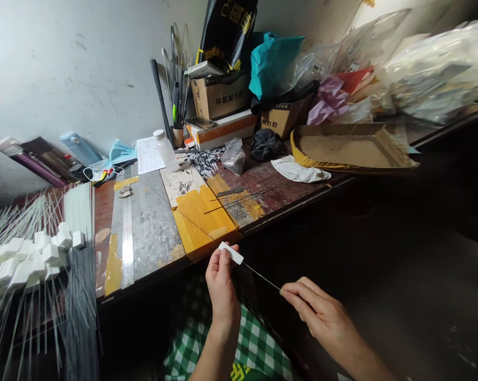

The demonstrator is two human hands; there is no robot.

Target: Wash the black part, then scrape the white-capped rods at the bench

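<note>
Just off the bench's front edge, my left hand (pixel 223 283) pinches a small white rectangular block (pixel 231 253) between thumb and fingers. A thin, pale rod (pixel 262 276) runs from the block's right end down to my right hand (pixel 316 307), whose thumb and fingertips are closed on it. A fine dark line extends up and left from the block across the yellow-taped board (pixel 201 217); whether it is the same rod, I cannot tell. At the far left lies a pile of similar white blocks (pixel 35 259) with many thin rods attached.
A steel ruler (pixel 127 248) lies on the bench. Thin dark rods (pixel 231 202) rest beside the yellow tape. Behind stand a white bottle (pixel 163 151), a bag of small parts (pixel 233 157) and cardboard boxes (pixel 221 98). A cardboard tray (pixel 346 148) sits to the right.
</note>
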